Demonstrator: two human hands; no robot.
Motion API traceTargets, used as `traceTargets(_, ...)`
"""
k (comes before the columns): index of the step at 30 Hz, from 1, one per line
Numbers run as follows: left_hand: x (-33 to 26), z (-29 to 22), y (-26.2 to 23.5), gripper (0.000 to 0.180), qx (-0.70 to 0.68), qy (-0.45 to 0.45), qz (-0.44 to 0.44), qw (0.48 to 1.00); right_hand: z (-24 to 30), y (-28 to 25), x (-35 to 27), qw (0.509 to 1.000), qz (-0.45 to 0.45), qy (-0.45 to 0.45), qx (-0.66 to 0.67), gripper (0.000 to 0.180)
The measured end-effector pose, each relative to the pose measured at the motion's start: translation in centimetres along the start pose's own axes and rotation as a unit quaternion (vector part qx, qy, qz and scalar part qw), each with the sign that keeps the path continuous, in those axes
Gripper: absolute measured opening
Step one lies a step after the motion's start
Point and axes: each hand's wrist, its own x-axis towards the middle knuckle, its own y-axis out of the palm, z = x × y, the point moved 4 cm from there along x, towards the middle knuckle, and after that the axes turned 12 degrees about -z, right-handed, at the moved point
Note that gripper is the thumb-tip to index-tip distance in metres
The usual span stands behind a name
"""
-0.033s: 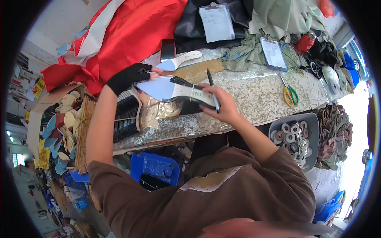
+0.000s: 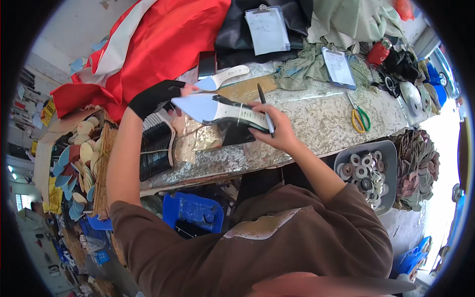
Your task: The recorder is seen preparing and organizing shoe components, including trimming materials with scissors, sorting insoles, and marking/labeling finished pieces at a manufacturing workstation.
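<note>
Left hand [image 2: 159,97] (black glove) grips the pointed toe end of a pale blue shoe sole [image 2: 217,110], held just above the workbench [image 2: 316,123]. Right hand [image 2: 277,129] closes around its heel end, a dark pen [image 2: 264,109] pinched between the fingers. Yellow-handled scissors [image 2: 358,116] lie well apart, rightward.

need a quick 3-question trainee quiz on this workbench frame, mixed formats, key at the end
1. True or false: the left hand wears a black fingerless glove.
2. Besides the pointed pale-blue sole pieces, what does the right hand hold? A) yellow-handled scissors B) a black pen C) a clipboard
3. Fill in: the grey tray at the bench's right end holds small ____ of tape.

Key: 1 true. 2 B, the black pen; the yellow-handled scissors lie apart on the bench. 3 rolls.
</note>
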Motion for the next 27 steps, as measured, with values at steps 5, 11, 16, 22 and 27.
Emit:
traceTargets(5,2.6,-2.1,3.8,0.11,-0.145,0.305,-0.053,0.94,-2.2,-1.8,1.1,0.999,-0.04,0.015,0.013,0.048)
traceTargets(11,4.4,1.2,7.8,0.033,-0.291,0.32,-0.368,0.823,-4.7,-1.3,-1.2,0.982,-0.09,0.029,0.164,0.086)
traceTargets(16,4.4,4.8,7.2,0.014,-0.305,0.25,-0.558,0.73,-7.9,-0.6,-4.2,0.981,-0.016,0.179,-0.071,0.08)
traceTargets(22,3.8,8.0,8.1,0.019,-0.382,0.227,-0.63,0.637,-11.6,0.3,-2.0,0.971,-0.015,0.186,-0.148,0.067)
traceTargets(27,0.6,1.7,11.2,0.047,-0.117,0.334,-0.696,0.624,-11.1,-2.7,-0.3,0.965,-0.136,0.188,-0.121,0.05)
